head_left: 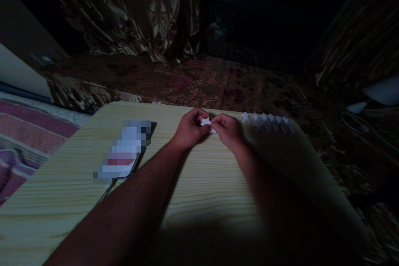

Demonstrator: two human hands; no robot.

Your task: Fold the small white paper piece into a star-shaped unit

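Observation:
Just above the wooden table (187, 191), a small white paper star (206, 122) is pinched between my two hands. My left hand (191, 128) has its thumb and fingers closed on the star's left side. From the right, my right hand (228, 130) grips its edge between thumb and index finger. Part of the star is hidden behind the fingertips. Several finished white paper stars (264, 118) lie in two rows to the right of my right hand, the nearer row in shadow.
A blurred-out device, apparently a phone (124, 149), lies on the table left of my left forearm, with a cable (104, 191) running from it. A striped cloth (28, 129) is at the left. Patterned fabric (193, 79) and curtains (149, 8) stand behind. A white lamp-like object (383, 91) is at the right.

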